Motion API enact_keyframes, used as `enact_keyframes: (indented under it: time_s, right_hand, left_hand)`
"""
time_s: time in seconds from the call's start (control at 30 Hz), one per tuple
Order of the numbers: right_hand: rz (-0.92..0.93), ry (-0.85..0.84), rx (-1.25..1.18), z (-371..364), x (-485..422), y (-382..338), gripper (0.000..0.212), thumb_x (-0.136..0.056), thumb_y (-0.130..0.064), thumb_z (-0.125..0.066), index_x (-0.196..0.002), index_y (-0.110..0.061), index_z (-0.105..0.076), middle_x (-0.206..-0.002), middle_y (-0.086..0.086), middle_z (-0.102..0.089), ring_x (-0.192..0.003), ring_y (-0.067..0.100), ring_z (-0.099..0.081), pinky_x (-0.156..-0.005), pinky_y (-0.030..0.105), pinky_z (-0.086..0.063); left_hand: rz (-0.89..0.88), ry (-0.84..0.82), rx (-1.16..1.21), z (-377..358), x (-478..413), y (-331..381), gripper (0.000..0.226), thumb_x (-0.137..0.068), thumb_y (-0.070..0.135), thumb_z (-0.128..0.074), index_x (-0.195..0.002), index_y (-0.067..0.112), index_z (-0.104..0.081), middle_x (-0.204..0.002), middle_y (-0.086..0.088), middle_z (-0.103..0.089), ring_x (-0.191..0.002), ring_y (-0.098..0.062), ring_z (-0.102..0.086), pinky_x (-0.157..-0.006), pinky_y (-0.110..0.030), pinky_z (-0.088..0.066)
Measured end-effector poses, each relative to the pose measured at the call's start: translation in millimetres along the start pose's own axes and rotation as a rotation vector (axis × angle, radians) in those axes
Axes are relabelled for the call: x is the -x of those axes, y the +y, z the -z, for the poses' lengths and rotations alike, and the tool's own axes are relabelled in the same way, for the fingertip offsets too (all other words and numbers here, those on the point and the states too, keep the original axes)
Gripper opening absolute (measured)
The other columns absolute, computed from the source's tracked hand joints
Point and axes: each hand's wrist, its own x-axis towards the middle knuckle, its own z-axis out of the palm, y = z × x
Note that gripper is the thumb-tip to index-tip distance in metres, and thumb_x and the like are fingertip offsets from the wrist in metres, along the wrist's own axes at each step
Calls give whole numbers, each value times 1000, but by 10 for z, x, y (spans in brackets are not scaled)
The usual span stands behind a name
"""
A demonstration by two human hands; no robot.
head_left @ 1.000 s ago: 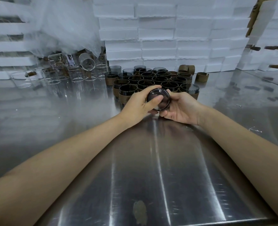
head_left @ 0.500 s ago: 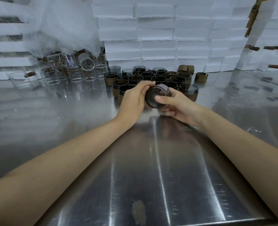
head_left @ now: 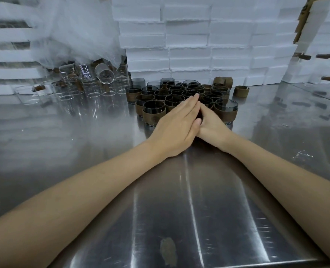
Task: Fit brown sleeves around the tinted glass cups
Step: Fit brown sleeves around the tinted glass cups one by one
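Entry, hands: my left hand point(head_left: 176, 125) lies flat with its fingers straight; half a second ago they curled round the dark tinted glass cup point(head_left: 199, 114). My right hand point(head_left: 212, 125) is also straight-fingered, its tips meeting the left's.

Entry, cup: earlier it was tilted, one round end facing me. Now only a dark sliver shows between my palms, so its axis and facing cannot be told.

Location: mid-surface of the brushed steel table point(head_left: 179, 209), at the near edge of the cluster of brown-sleeved tinted cups point(head_left: 154, 111). Loose brown sleeve bands point(head_left: 241, 91) lie towards the far right.
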Motion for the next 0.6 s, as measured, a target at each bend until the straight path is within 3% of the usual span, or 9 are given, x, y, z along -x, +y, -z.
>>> enact_keyframes:
  time_s: [0.1, 0.17, 0.23, 0.3, 0.37, 0.4, 0.47, 0.53, 0.6]
  right_hand:
    - [56, 29, 89, 6, 36, -40, 28, -81, -10, -66, -102, -20, -49, -91, -12, -59, -82, -11, -56, -66, 5, -41]
    - [114, 57, 91, -11, 84, -87, 31, -76, -12, -68, -85, -26, -42, -77, -15, -56, -69, -12, -54, -59, 5, -38]
    - [175, 75, 51, -24, 139, -146, 39, -69, -15, -71, -80, -31, -37, -71, -22, -58, -66, -12, -54, -58, 5, -38]
    - [215, 72, 37, -29, 162, -166, 47, -66, -11, -76, -80, -33, -37, -74, -30, -58, -67, -11, -55, -60, 4, -38]
    - [212, 65, 48, -18, 150, -141, 51, -65, -4, -78, -81, -33, -39, -76, -25, -61, -71, -9, -58, -62, 5, -39]
    - [205, 63, 50, -12, 142, -124, 52, -65, 0, -77, -82, -33, -40, -77, -20, -62, -72, -8, -59, -62, 6, -40]
    - [189, 48, 57, 1, 134, -116, 53, -63, 3, -75, -83, -31, -41, -78, -14, -60, -71, -7, -58, -60, 7, -39]
    - [176, 44, 37, 16, 135, -123, 51, -62, 3, -76, -82, -28, -40, -75, -11, -56, -65, -5, -53, -57, 10, -38]
    - [162, 58, -32, 28, 145, -146, 49, -59, -2, -76, -81, -24, -39, -73, -7, -51, -62, -1, -47, -55, 15, -36]
  left_hand:
    - [137, 16, 78, -17, -10, 40, 59, -106, 29, -32, -155, 3, -11, -165, -9, -4, -151, -19, -11, -119, -29, -20]
    - [234, 46, 149, -29, -22, 54, 68, -104, 33, -38, -157, 11, -3, -166, -5, -4, -147, -21, -24, -109, -32, -34]
    - [327, 89, 278, -27, -44, 54, 79, -99, 40, -47, -157, 20, 3, -162, -1, -21, -132, -19, -45, -97, -27, -41]
    - [402, 112, 435, -30, -66, 24, 87, -94, 44, -56, -157, 24, 1, -140, 8, -49, -107, 0, -52, -81, -13, -38]
    - [452, 90, 602, -41, -73, -34, 91, -91, 42, -64, -158, 25, -6, -115, 20, -59, -92, 13, -54, -74, -6, -38]
    - [488, 68, 709, -49, -81, -68, 91, -89, 40, -67, -158, 25, -10, -117, 18, -60, -97, 14, -56, -78, -8, -40]
    - [576, 12, 964, -39, -100, -112, 89, -86, 36, -73, -156, 21, -21, -133, 5, -57, -118, -2, -55, -91, -17, -43]
    - [633, -76, 1245, -18, -110, -123, 70, -80, 35, -75, -141, 14, -47, -125, -4, -64, -113, -14, -63, -95, -30, -50]
    - [600, -154, 1478, -14, -117, -128, 39, -81, 35, -68, -113, 14, -65, -102, -4, -73, -94, -13, -70, -83, -31, -57]
